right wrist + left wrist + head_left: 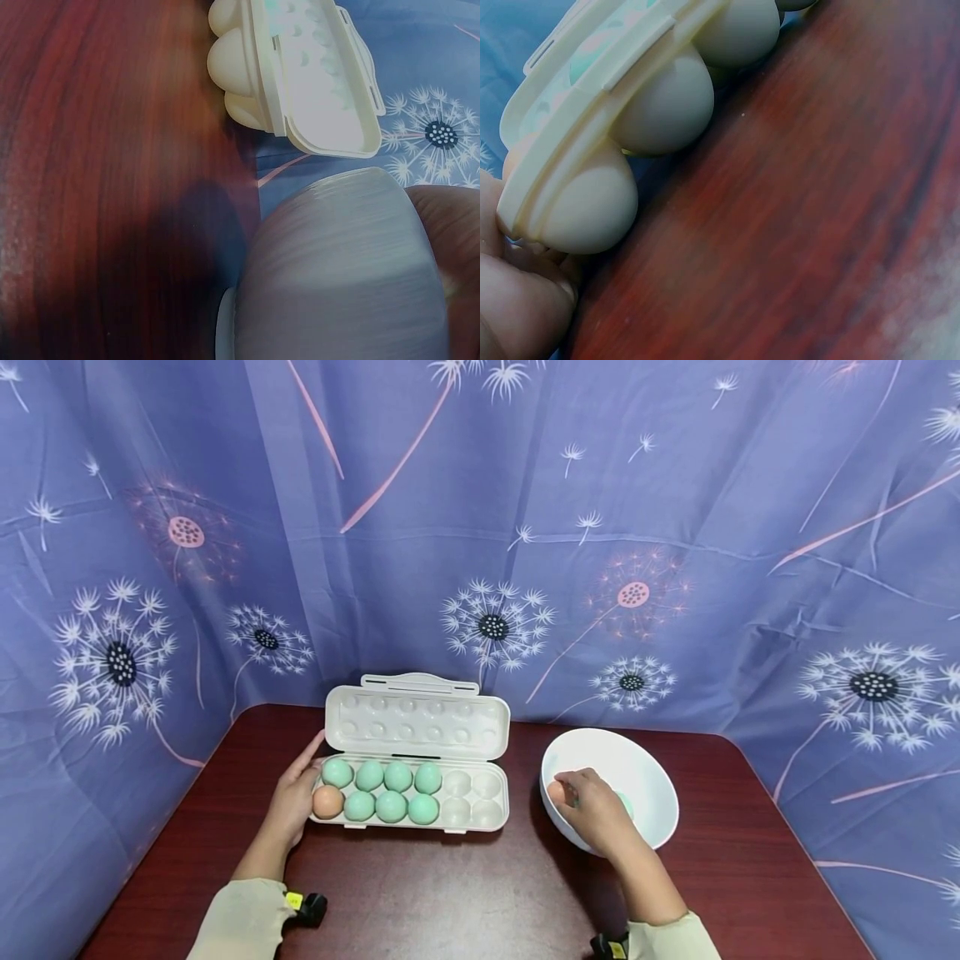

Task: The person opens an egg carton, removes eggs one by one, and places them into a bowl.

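Note:
A white plastic egg carton [480,768] lies with its lid [417,742] raised at the back. It holds several green eggs [392,807], plus one brown egg [327,802] in the front left cup; the cups at its right end show bare. My left hand [288,797] rests against the carton's left end, one finger stretched toward the lid hinge. In the left wrist view, fingers [525,300] lie beside the end cup. Reaching into a white bowl [652,777], my right hand [596,810] pinches a second brown egg [557,792]. A green egg [625,803] shows partly behind that hand.
The dark red wooden table [420,893] bears the carton at left and the bowl at right, with a gap between them. A blue curtain [420,568] with dandelion prints hangs close behind the back edge and along both sides.

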Available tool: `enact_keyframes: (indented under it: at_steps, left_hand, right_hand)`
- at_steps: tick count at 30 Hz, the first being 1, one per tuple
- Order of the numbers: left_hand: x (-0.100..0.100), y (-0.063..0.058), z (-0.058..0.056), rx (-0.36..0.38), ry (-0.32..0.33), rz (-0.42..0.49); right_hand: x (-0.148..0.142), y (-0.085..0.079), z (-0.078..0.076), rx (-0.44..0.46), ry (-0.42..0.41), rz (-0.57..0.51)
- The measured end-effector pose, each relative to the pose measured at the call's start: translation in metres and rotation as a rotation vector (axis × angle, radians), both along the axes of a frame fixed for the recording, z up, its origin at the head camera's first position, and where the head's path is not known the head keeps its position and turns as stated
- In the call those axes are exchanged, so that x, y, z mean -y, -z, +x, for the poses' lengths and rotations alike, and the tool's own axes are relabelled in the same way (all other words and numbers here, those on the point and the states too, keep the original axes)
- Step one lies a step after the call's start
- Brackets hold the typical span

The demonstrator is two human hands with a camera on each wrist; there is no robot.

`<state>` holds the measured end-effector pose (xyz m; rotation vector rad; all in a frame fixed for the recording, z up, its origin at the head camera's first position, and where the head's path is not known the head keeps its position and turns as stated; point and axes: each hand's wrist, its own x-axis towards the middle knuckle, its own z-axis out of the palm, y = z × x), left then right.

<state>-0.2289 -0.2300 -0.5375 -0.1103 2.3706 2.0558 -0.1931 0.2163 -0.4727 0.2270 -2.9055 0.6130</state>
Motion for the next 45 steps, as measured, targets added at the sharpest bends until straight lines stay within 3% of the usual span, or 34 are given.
enact_keyframes:
  at_steps: [24,36,45]
  left_hand:
    - [0.0018,0.0029,-0.0011,-0.046,0.005,-0.015]
    - [0.0017,0.006,-0.0033,-0.043,0.001,-0.019]
    - [0.0008,0.0015,-0.0007,-0.02,0.003,-0.013]
  right_hand:
    - [0.0001,-0.0011,0.0007,0.002,0.018,0.008]
    - [0.0002,-0.001,0.0004,0.008,0.026,0.012]
    - [-0.0006,-0.0001,0.0,-0.033,0.033,-0.006]
